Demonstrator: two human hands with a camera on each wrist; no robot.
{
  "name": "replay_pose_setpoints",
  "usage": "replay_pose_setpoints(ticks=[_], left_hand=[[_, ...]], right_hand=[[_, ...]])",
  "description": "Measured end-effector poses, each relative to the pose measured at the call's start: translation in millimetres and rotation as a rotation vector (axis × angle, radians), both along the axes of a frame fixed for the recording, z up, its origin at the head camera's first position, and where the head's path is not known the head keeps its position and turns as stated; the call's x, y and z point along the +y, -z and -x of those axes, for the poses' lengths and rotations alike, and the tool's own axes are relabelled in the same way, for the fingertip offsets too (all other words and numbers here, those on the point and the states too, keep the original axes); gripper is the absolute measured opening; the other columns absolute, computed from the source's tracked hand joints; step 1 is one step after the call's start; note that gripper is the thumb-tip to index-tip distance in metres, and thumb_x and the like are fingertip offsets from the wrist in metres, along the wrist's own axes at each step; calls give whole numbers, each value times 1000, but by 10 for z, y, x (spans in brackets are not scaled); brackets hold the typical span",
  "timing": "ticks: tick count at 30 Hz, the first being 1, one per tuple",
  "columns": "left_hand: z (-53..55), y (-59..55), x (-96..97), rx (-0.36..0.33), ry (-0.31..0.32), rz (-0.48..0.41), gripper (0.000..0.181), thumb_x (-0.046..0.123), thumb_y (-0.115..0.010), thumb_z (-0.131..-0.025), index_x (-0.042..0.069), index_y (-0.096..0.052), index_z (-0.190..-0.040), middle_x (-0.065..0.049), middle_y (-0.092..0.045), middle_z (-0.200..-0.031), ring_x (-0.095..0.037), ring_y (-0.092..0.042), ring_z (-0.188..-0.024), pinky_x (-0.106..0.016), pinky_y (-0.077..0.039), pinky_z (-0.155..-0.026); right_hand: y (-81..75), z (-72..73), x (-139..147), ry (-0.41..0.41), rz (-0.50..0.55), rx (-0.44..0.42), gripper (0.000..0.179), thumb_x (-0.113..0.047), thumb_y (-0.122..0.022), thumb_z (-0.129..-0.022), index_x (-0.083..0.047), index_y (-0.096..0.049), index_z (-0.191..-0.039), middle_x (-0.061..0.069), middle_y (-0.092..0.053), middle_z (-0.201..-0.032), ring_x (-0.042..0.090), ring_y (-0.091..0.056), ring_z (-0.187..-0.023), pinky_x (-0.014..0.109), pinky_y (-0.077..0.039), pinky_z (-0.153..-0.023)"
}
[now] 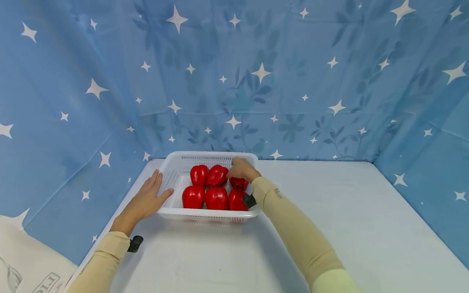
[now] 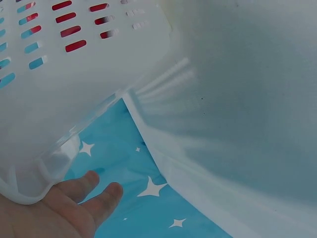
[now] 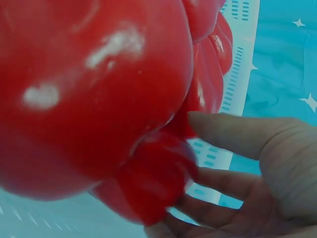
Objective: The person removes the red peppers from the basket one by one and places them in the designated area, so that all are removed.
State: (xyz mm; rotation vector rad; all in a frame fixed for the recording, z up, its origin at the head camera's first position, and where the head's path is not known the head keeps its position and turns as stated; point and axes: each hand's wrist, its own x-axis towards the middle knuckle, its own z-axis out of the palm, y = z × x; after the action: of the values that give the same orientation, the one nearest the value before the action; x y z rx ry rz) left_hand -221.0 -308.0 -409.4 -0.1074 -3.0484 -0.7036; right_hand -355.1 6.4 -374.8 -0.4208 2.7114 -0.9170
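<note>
A white perforated plastic basket (image 1: 209, 212) stands on the table with several glossy red bell peppers in two rows, among them a front-left one (image 1: 193, 197) and a back-middle one (image 1: 217, 176). My right hand (image 1: 242, 169) reaches into the back right corner and grips the pepper there (image 1: 239, 184). In the right wrist view its fingers curl round that lobed pepper (image 3: 148, 178), the thumb lying over its edge. At the basket's left side my left hand (image 1: 146, 199) has its fingers extended, the thumb at the rim. The left wrist view shows fingers (image 2: 106, 201) beside the rim.
The white table (image 1: 329, 228) extends to the right and in front of the basket. A blue curtain (image 1: 220, 81) with white stars hangs behind and at both sides. Pale printed fabric (image 1: 29, 260) shows at the lower left.
</note>
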Motion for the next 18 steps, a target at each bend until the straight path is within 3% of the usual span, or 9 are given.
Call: replay_pose_setpoints(ticks=[4, 12, 18], left_hand=[[9, -7, -2, 10, 0, 3, 93, 53, -52, -109, -7, -12, -167, -29, -2, -176, -57, -10, -157, -82, -15, -116], [24, 7, 2, 9, 1, -4, 93, 53, -52, -108, -7, -12, -167, -29, -1, -175, -57, -9, -157, -81, -14, -117], [18, 10, 1, 9, 0, -8, 93, 52, -52, -108, -7, -12, -167, -30, -2, -175, -57, -10, -157, -82, -15, -116]], right_hand=[[18, 18, 8, -2, -40, 38, 42, -9, -78, -88, 8, -68, -125, 20, -70, -115, 31, -63, -99, 41, -61, -93], [80, 34, 15, -3, -56, 23, 59, -11, -79, -91, 6, -61, -145, 21, -66, -137, 34, -61, -119, 45, -56, -106], [80, 15, 30, -13, -44, 42, 57, -13, -79, -91, 5, -64, -143, 21, -67, -135, 34, -62, -119, 45, -57, -105]])
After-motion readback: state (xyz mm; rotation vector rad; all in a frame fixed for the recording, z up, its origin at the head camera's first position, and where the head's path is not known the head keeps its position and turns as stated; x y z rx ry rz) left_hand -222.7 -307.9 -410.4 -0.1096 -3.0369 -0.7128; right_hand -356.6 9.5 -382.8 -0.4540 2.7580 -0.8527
